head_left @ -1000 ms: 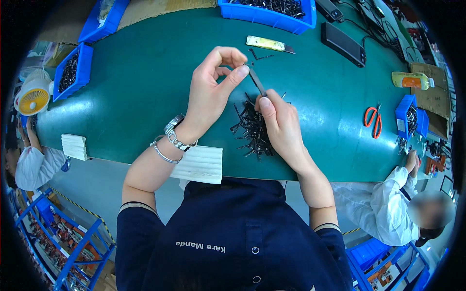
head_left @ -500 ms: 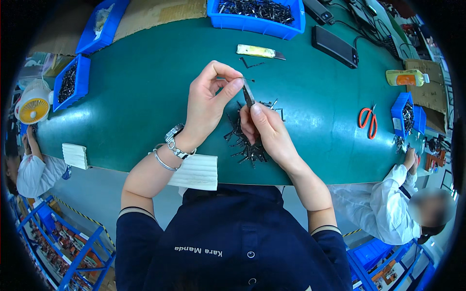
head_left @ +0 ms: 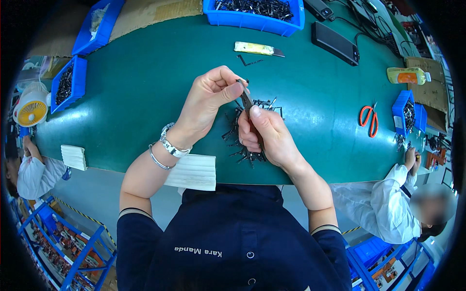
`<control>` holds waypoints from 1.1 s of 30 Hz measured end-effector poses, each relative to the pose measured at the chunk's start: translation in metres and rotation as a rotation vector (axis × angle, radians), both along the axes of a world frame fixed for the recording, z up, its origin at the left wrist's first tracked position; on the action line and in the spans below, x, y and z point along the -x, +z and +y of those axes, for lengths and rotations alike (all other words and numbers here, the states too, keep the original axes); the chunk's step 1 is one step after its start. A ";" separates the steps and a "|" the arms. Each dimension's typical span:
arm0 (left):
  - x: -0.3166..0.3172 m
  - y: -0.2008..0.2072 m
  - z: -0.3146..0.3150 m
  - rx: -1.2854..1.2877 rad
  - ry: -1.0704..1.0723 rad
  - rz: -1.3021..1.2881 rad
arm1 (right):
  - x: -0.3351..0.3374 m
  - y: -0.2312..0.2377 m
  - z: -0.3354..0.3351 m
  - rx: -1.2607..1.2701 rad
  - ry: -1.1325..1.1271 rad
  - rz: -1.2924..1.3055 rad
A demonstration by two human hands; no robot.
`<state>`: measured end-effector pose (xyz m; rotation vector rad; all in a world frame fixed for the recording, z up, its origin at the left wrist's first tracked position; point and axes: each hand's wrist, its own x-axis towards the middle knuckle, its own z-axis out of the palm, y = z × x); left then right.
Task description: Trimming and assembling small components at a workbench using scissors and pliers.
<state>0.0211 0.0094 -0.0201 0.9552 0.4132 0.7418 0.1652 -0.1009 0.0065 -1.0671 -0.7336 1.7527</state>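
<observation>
My left hand (head_left: 209,99) is closed in a pinch on a small black part (head_left: 247,81), mostly hidden by the fingertips. My right hand (head_left: 268,133) is wrapped round a narrow, dark metal blade (head_left: 246,101), its thumb pressed along the side. The blade's upper end meets the left fingertips at the small part. Beneath the right hand lies a loose pile of thin black parts (head_left: 252,156), partly covered by it. Farther off on the green table are a thin black L-shaped piece (head_left: 244,61) and a knife with a yellow-wrapped handle (head_left: 255,48).
A blue bin (head_left: 252,20) of black parts stands at the far edge, with a smaller blue bin (head_left: 69,87) at left. Red-handled scissors (head_left: 373,121), a black power bank (head_left: 335,43) and a bottle (head_left: 407,75) are to the right. A folded white cloth (head_left: 191,173) lies at the near edge.
The blade has tilted more to the left, its upper end now against the left fingertips. My left hand has lowered slightly, and the small black part sits closer to its fingers.
</observation>
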 end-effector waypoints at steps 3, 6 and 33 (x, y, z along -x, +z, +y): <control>0.000 0.002 0.002 -0.055 0.030 0.062 | 0.000 -0.004 0.000 -0.016 -0.011 0.040; -0.003 0.015 0.001 -0.153 0.099 0.160 | -0.004 -0.006 0.001 -0.030 0.000 0.007; -0.006 0.009 -0.019 -0.012 -0.017 0.080 | -0.009 0.005 0.002 -0.118 -0.144 -0.021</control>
